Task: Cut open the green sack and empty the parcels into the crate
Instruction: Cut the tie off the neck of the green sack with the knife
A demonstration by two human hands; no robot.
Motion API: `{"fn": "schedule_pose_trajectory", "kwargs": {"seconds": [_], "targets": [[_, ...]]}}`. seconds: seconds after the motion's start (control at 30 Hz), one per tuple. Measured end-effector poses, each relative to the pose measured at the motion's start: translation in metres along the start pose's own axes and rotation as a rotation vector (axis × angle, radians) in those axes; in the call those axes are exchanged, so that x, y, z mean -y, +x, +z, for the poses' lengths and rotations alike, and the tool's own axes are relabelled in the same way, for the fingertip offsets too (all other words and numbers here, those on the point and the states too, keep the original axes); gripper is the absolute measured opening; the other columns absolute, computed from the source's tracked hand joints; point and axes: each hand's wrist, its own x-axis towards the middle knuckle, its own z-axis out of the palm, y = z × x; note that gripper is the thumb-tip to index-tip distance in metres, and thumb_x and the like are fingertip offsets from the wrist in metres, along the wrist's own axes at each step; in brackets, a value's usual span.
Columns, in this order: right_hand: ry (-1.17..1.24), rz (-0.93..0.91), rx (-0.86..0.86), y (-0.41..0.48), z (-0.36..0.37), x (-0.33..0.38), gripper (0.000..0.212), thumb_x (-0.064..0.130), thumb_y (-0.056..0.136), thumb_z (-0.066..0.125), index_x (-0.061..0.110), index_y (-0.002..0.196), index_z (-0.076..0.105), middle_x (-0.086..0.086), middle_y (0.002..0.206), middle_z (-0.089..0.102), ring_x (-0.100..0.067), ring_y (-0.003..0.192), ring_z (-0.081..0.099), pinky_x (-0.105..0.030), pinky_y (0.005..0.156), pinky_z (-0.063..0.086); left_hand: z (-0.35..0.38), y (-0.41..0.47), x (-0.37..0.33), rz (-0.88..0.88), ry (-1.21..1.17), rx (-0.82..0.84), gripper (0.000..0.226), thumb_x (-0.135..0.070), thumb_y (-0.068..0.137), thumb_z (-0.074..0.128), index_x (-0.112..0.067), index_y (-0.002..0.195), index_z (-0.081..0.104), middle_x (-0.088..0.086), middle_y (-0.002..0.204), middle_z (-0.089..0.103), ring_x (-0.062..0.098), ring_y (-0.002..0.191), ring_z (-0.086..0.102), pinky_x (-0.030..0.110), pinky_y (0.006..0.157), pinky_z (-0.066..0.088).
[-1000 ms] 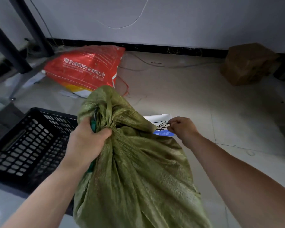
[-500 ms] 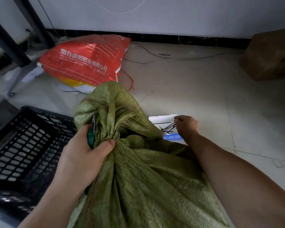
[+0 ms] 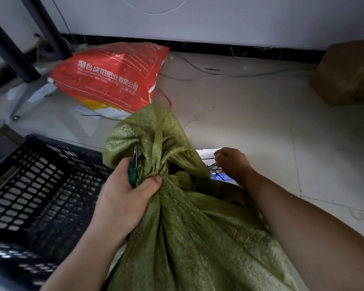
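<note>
The green sack (image 3: 189, 227) of woven plastic stands in front of me, its neck bunched and its top flopping open above. My left hand (image 3: 126, 198) is shut around that neck and also holds a green-handled cutter (image 3: 133, 173) with its metal tip pointing up. My right hand (image 3: 232, 162) hovers just right of the neck, fingers loosely curled, with nothing seen in them. Under it, a small heap of black ties (image 3: 213, 168) lies on a white and blue sheet (image 3: 206, 153). The black plastic crate (image 3: 29, 185) sits on the floor to the left, touching the sack.
A red printed sack (image 3: 114, 76) lies on the tiled floor behind the green one. A brown cardboard box (image 3: 347, 72) stands at the far right by the wall. Dark metal frame legs (image 3: 11, 49) rise at the upper left. Thin cables run along the skirting.
My right hand carried black ties down to the heap on the sheet and now hovers over it with loosened fingers. My left hand kept its hold on the sack's neck.
</note>
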Motion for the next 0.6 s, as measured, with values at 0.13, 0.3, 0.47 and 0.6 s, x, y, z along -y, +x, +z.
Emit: {"fn": "schedule_pose_trajectory", "kwargs": {"seconds": [0.13,0.3,0.47,0.6], "targets": [[0.141,0.005,-0.004,-0.006,-0.016,0.009,0.030,0.009,0.086,0.050,0.029,0.072,0.068,-0.013,0.102,0.074,-0.035,0.095,0.069,-0.040,0.081,0.058,0.005,-0.003,-0.009,0.033,0.001,0.023,0.029,-0.042,0.071,0.070,-0.047,0.098,0.061,-0.016,0.093,0.074,0.012,0.089,0.071,0.049,0.085,0.056],[0.289,0.050,-0.054,-0.038,-0.033,0.000,0.029,0.005,0.086,0.050,0.026,0.075,0.067,-0.018,0.102,0.073,-0.028,0.080,0.066,-0.033,0.070,0.051,0.006,-0.010,-0.013,0.045,0.013,0.039,0.026,-0.040,0.076,0.071,-0.047,0.097,0.060,-0.016,0.092,0.074,0.012,0.088,0.070,0.048,0.085,0.056],[0.200,-0.156,-0.020,-0.085,-0.038,0.020,0.018,0.016,0.091,0.053,0.014,0.082,0.070,-0.013,0.086,0.074,-0.025,0.078,0.068,-0.035,0.073,0.054,0.016,-0.021,-0.025,0.066,-0.046,0.087,0.034,-0.049,0.067,0.068,-0.049,0.100,0.060,-0.015,0.095,0.073,0.014,0.092,0.070,0.050,0.088,0.055],[0.262,-0.305,0.116,-0.132,-0.047,0.043,0.037,0.038,0.094,0.054,0.013,0.070,0.066,0.000,0.065,0.064,-0.010,0.063,0.058,-0.033,0.068,0.045,0.024,-0.032,-0.041,0.121,-0.118,0.123,0.041,-0.049,0.068,0.069,-0.049,0.107,0.059,-0.014,0.101,0.072,0.013,0.097,0.069,0.048,0.091,0.054]]}}
